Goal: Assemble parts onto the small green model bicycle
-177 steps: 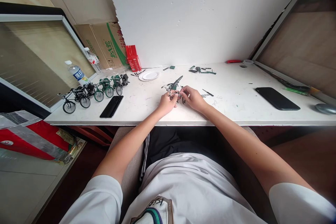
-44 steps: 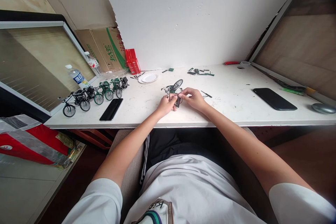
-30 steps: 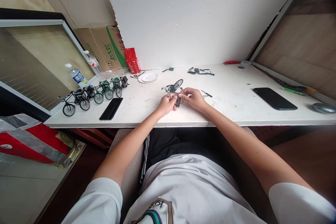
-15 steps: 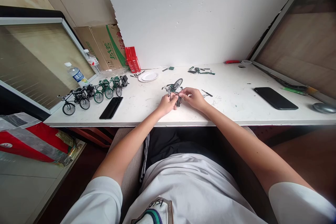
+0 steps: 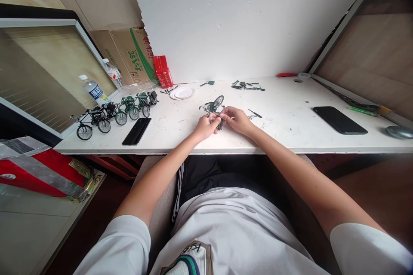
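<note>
Near the front middle of the white table, a small model bicycle (image 5: 218, 102) is held tilted between both hands, one spoked wheel pointing up and away from me. My left hand (image 5: 205, 128) is closed around its frame from the left, thumb on top. From the right, my right hand (image 5: 237, 120) pinches at the same model with thumb and forefinger; the exact part between those fingers is too small to make out. Fingers hide much of the frame and the lower wheel. Just right of my right hand lie a thin dark screwdriver-like tool (image 5: 254, 113) and some tiny metal parts (image 5: 251, 117).
Several finished-looking model bicycles (image 5: 84, 132) stand at the left beside a phone (image 5: 137, 131) and bottles (image 5: 94, 89). White paper plates (image 5: 182, 93), a red box (image 5: 163, 73) and loose green-black parts (image 5: 247, 86) lie along the back. Another phone (image 5: 339, 120) and a mouse (image 5: 400, 132) are at the right.
Both hands stay at the same spot around the model bicycle. The right fingers have shifted very slightly; the camera view has moved a little.
</note>
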The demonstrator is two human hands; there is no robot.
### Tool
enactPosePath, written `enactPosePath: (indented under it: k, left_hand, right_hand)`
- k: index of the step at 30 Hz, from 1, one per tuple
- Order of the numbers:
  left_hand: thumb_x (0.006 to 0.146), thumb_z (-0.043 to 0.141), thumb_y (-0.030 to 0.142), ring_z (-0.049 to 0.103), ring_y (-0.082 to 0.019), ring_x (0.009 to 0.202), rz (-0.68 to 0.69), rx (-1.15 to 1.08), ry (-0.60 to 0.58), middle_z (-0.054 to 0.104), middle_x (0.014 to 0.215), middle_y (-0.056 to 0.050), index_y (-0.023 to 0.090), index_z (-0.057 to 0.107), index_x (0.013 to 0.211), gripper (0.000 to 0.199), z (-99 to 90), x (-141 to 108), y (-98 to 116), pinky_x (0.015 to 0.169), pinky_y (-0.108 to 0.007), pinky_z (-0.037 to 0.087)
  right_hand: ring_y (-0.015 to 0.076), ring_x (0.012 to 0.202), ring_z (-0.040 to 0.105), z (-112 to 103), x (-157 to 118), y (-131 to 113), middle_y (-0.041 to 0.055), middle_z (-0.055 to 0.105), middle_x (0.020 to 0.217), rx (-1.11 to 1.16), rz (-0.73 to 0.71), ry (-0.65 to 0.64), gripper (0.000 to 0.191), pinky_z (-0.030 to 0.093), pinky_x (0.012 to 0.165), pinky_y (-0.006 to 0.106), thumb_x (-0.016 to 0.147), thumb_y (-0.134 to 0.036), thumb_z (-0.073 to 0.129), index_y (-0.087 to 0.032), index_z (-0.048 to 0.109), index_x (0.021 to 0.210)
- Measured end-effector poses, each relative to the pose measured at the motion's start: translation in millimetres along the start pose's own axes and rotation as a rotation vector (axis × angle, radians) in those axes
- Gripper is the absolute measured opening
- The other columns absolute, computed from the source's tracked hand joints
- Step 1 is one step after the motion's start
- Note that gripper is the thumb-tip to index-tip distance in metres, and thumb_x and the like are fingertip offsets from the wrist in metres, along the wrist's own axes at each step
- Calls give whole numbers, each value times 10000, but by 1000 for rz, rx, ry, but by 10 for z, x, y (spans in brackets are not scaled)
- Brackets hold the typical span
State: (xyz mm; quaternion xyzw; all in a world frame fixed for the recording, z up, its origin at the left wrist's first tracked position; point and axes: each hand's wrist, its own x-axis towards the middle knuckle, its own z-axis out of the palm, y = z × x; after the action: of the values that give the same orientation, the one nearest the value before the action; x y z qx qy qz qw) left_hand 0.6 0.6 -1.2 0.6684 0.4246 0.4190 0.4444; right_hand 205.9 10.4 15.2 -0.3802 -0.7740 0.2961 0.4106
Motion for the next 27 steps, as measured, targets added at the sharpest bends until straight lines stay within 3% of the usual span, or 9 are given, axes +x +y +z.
enactPosePath:
  k: [16,27]
  left_hand:
    - [1007,690,423,674,-99,538,-2,7,-7,662,679,32,158,676,993,265,-8,12,-26,571,-210,501]
    - [1013,675,411,684,-110,557,-16,38,-5,664,669,24,158,670,968,257,-8,26,-47,591,-220,515]
  right_hand:
    - [249,744,716,15,-8,0,51,763,843,-23,34,-32,491,543,699,383,1020,-741,587,-255,637,1064]
    - [217,652,627,17,-2,21,22,703,743,-99,57,-46,476,463,631,342,1050,-723,540,-254,617,1078]
